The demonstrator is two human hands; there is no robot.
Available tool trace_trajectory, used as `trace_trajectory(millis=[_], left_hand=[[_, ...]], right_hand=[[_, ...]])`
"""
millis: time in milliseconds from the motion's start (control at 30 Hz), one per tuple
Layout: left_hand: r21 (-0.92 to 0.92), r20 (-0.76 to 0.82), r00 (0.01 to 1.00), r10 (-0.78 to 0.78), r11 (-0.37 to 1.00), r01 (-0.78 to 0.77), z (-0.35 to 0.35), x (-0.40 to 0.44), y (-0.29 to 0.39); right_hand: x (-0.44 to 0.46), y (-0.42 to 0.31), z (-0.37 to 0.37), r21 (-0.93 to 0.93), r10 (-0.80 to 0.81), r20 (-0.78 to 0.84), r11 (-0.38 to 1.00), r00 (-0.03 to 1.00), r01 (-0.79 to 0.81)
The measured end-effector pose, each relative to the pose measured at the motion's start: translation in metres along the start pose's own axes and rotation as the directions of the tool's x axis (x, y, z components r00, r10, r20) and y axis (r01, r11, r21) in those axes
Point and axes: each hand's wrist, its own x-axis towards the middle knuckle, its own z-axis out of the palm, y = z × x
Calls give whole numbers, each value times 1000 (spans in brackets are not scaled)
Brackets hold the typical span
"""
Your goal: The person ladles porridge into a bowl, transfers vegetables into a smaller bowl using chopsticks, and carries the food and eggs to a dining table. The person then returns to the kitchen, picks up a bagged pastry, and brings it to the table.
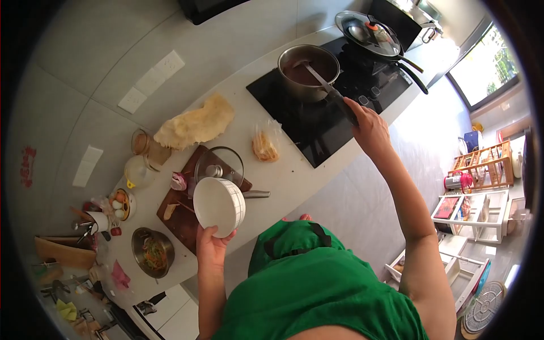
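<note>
My left hand (pixel 213 248) grips a white bowl (pixel 218 207) by its lower rim, above the edge of the counter. The bowl is tilted and its inside looks bare. In my right hand (pixel 368 126) is the dark handle of a ladle (pixel 341 106). The ladle's lower end rests inside a steel pot (pixel 309 90) on the black cooktop (pixel 317 139), dipping into reddish-brown contents. Behind the bowl, a glass lid (pixel 231 161) lies on a brown cutting board (pixel 170 201), beside a piece of onion (pixel 179 181).
A lidded pan (pixel 368 35) sits on the cooktop's far side. On the counter (pixel 277 195) are a plastic bag of food (pixel 264 144), a pale crumpled sheet (pixel 195 124), a steel bowl of shredded vegetables (pixel 153 253) and a bowl of eggs (pixel 127 205).
</note>
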Motion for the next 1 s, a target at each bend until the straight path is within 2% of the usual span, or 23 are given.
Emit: trace_trajectory(millis=[133, 200, 233, 267, 333, 367, 467, 533, 633, 833, 867, 933, 1000], left_hand=[[5, 86, 996, 5, 1000, -5, 6, 38, -1], [-25, 133, 991, 11, 1000, -8, 17, 59, 1], [-29, 157, 988, 11, 1000, -6, 25, 65, 3], [-27, 177, 984, 9, 1000, -4, 30, 70, 4], [-41, 198, 980, 6, 999, 2, 37, 79, 1], [-40, 206, 978, 4, 999, 5, 38, 80, 1], [-48, 142, 990, -1, 999, 8, 34, 78, -4], [-70, 140, 990, 22, 997, -12, 29, 76, -8], [-108, 79, 996, 34, 994, -25, 26, 72, -14], [-112, -41, 995, 87, 990, -91, 39, 60, -34], [-131, -20, 997, 70, 989, -72, 43, 61, -37], [-144, -12, 998, 59, 988, -60, 55, 58, -40], [-139, -12, 997, 79, 987, -80, 73, 57, -43]], right_hand=[[14, -8, -14, 77, 46, 22, 996, 999, -48], [27, -8, -19, 184, -46, -84, 981, 995, 61], [32, -17, -28, 263, -34, -36, 964, 999, 42], [39, -14, -29, 243, -42, -36, 969, 998, 50], [54, -6, -23, 414, -330, -19, 856, 944, 308], [58, -6, -20, 448, -353, 9, 838, 936, 312], [66, -17, -24, 414, -370, 41, 852, 928, 321], [78, -17, -19, 347, -413, 17, 857, 911, 382], [96, -13, -15, 194, -564, 73, 817, 823, 543], [112, 10, -2, 55, -648, 36, 761, 761, 646], [111, 15, -4, 71, -650, 32, 759, 759, 647], [109, 27, -19, 143, -533, -26, 836, 846, 530], [111, 44, -32, 205, -471, -23, 861, 882, 466]])
